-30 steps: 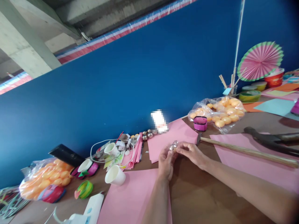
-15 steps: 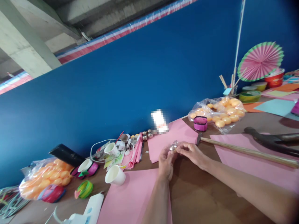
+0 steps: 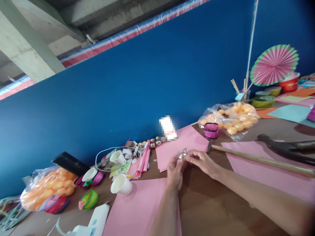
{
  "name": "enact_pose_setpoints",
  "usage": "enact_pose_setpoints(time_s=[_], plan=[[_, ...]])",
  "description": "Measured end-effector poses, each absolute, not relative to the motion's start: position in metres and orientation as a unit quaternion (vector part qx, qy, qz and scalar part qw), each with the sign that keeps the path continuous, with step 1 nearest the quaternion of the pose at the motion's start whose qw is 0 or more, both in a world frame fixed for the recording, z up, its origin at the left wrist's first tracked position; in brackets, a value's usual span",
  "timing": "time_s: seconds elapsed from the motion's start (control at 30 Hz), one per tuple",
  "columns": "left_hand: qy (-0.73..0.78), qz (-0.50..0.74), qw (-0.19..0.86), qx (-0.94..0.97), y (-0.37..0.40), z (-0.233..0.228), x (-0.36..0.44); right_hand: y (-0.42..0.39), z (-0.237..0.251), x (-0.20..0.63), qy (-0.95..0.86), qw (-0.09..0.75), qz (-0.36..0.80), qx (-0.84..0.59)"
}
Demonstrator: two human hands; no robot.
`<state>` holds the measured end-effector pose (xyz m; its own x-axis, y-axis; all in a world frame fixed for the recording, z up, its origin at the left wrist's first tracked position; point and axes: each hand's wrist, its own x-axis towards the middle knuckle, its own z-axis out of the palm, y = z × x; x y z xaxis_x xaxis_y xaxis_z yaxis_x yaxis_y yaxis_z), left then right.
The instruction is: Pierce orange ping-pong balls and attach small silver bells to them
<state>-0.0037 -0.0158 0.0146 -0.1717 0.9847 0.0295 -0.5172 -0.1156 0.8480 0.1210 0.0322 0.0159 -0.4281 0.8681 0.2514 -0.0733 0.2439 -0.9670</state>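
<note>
My left hand (image 3: 175, 171) and my right hand (image 3: 200, 160) meet over the brown table. Between their fingertips is a small, shiny, silvery cluster (image 3: 183, 154), lumpy and partly see-through or foil-like; its exact kind I cannot make out. The left fingers are curled around its near left side, and the right thumb and forefinger pinch its right edge. Just beyond the hands lies a sheet of pink paper (image 3: 187, 139). Several shiny silver balls (image 3: 155, 143) sit at that sheet's far left, close to the blue wall.
A white paper cup (image 3: 121, 185) stands on another pink sheet (image 3: 140, 213). To the right are a wooden-handled hammer (image 3: 258, 158) and a bag of orange balls (image 3: 236, 119). At left lie a second bag of orange balls (image 3: 52, 183) and a white power strip (image 3: 97, 219).
</note>
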Motion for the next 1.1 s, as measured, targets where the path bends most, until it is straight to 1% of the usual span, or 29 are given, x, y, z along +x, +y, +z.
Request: enact_pose_setpoints(time_s=[0.57,0.73,0.93,1.1], plan=[[0.392,0.673,0.531,0.332,-0.016,0.016,-0.001,0.032,0.013,0.121,-0.65,0.434,0.524,-0.34],[0.398,0.676,0.522,0.335,-0.016,0.016,-0.001,0.033,0.007,0.119,-0.643,0.45,0.522,-0.335],[0.397,0.677,0.517,0.342,-0.016,0.015,0.0,0.034,0.003,0.117,-0.605,0.454,0.567,-0.327],[0.401,0.68,0.515,0.334,-0.016,0.015,0.0,0.034,0.003,0.117,-0.6,0.45,0.572,-0.333]])
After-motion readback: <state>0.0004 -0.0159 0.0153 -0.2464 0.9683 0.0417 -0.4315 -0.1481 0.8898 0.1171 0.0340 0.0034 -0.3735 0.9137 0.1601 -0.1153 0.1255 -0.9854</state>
